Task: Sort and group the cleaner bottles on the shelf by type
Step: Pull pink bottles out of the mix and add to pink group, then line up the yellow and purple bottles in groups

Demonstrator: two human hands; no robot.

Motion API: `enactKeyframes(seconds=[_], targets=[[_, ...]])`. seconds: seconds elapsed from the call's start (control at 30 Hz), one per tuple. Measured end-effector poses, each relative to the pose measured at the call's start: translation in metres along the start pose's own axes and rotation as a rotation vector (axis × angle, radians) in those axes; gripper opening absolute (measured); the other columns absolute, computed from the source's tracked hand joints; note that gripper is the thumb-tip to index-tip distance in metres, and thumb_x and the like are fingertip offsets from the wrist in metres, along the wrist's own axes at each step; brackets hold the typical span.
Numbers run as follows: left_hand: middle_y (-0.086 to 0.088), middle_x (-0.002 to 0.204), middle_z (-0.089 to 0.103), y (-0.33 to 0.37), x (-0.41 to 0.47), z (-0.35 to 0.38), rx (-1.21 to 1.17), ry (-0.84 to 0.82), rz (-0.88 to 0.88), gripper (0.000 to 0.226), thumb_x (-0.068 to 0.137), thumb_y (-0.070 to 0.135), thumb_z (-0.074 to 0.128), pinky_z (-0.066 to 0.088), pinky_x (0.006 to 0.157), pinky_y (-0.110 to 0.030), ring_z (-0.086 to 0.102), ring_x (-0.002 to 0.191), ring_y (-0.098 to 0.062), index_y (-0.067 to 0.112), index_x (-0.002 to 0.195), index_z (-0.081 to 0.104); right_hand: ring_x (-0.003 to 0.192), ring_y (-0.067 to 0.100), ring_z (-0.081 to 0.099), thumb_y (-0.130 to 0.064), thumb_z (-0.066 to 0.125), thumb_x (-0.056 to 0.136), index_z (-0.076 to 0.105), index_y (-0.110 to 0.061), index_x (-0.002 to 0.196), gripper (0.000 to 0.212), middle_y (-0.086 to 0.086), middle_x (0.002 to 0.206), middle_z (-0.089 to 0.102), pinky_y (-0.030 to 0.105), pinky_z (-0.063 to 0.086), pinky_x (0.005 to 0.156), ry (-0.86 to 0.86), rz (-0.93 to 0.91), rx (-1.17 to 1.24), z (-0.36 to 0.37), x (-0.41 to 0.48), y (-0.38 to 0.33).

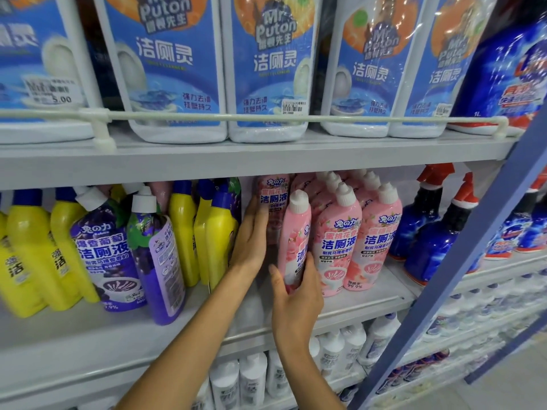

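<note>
Gripping a pink bottle [296, 229] beside its kind is the right hand [296, 294]; left hand [250, 238] flat-fingered; purple bottles [103, 247] unsorted among yellow bottles [219, 232].

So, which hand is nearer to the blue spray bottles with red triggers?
Right. The right hand grips a pink bottle left of the spray bottles; the left hand lies further left, by the yellow bottles.
</note>
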State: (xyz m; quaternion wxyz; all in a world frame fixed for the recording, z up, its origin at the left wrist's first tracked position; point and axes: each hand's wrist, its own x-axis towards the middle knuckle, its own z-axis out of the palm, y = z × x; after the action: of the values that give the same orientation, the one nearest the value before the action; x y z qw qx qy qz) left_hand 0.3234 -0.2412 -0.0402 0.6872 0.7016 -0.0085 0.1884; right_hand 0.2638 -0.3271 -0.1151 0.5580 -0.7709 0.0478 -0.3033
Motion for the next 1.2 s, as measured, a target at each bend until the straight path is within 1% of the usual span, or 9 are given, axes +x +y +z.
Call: enactKeyframes(seconds=[0.13,0.23,0.33,0.5,0.7,0.87,0.93,1.07,1.2], targets=[[0.030,0.151,0.039,0.023,-0.040,-0.025,-0.052,-0.070,0.007,0.050,0.105,0.053,0.036,0.026,0.115,-0.014,0.036,0.133,0.021,0.042,0.153,0.035,0.130,0.020,0.054,-0.035,0.085,0.082,0.052,-0.009,0.145,0.075,0.006,0.139,0.062,0.031,0.040,0.110,0.030,0.063,0.016,0.022,0.018,-0.005],[0.025,0.156,0.043,0.031,-0.065,-0.047,-0.126,-0.108,-0.017,0.055,0.097,0.070,0.044,0.027,0.122,-0.022,0.038,0.140,0.015,0.047,0.147,0.039,0.116,0.023,0.063,-0.039,0.086,0.078,0.057,-0.010,0.135,0.070,0.007,0.125,0.067,0.041,0.050,0.101,0.040,0.084,0.029,0.044,0.033,-0.004],[0.022,0.158,0.044,0.037,-0.089,-0.069,-0.117,-0.131,-0.010,0.078,0.084,0.078,0.042,0.029,0.122,-0.025,0.039,0.142,0.011,0.041,0.154,0.040,0.120,0.036,0.059,-0.045,0.086,0.078,0.054,-0.001,0.135,0.078,0.018,0.125,0.063,0.046,0.048,0.101,0.079,0.090,-0.091,0.066,0.047,-0.002],[0.027,0.158,0.042,0.045,-0.112,-0.106,-0.078,-0.119,0.005,0.084,0.083,0.087,0.038,0.025,0.127,-0.035,0.035,0.146,0.009,0.044,0.155,0.037,0.126,0.042,0.051,-0.040,0.086,0.078,0.046,0.004,0.139,0.085,0.026,0.131,0.055,0.048,0.044,0.103,0.075,0.156,-0.208,0.090,0.066,-0.014],[0.034,0.155,0.041,0.043,-0.126,-0.140,-0.044,-0.067,-0.045,0.073,0.085,0.083,0.041,0.024,0.126,-0.031,0.033,0.141,0.018,0.052,0.151,0.038,0.125,0.043,0.049,-0.041,0.082,0.083,0.040,0.004,0.140,0.084,0.026,0.137,0.046,0.047,0.045,0.094,0.040,0.198,-0.326,0.102,0.074,-0.028],[0.028,0.152,0.048,0.037,-0.138,-0.169,-0.037,0.006,-0.055,0.069,0.086,0.082,0.043,0.032,0.122,-0.031,0.041,0.141,0.010,0.053,0.149,0.043,0.127,0.040,0.049,-0.043,0.081,0.084,0.040,0.000,0.135,0.078,0.021,0.137,0.044,0.048,0.050,0.092,0.037,0.239,-0.471,0.111,0.078,-0.043],[0.023,0.148,0.054,0.036,-0.142,-0.182,-0.054,0.021,-0.058,0.054,0.089,0.078,0.045,0.040,0.114,-0.023,0.049,0.136,0.008,0.058,0.139,0.049,0.128,0.040,0.048,-0.044,0.079,0.084,0.038,0.001,0.137,0.082,0.021,0.139,0.043,0.050,0.050,0.093,0.043,0.255,-0.466,0.116,0.077,-0.045],[0.018,0.141,0.059,0.033,-0.142,-0.209,-0.071,0.093,-0.077,0.044,0.095,0.056,0.041,0.045,0.086,0.000,0.057,0.121,0.014,0.046,0.136,0.052,0.133,0.045,0.045,-0.050,0.067,0.092,0.027,0.007,0.150,0.090,0.028,0.146,0.042,0.052,0.046,0.102,0.045,0.234,-0.422,0.122,0.074,-0.042],[0.016,0.146,0.055,0.026,-0.137,-0.226,-0.079,0.137,-0.085,0.053,0.091,0.059,0.043,0.044,0.102,-0.009,0.051,0.134,0.003,0.044,0.141,0.050,0.127,0.046,0.055,-0.052,0.063,0.095,0.037,0.008,0.140,0.079,0.029,0.139,0.053,0.050,0.048,0.095,0.034,0.241,-0.368,0.121,0.080,-0.035]])
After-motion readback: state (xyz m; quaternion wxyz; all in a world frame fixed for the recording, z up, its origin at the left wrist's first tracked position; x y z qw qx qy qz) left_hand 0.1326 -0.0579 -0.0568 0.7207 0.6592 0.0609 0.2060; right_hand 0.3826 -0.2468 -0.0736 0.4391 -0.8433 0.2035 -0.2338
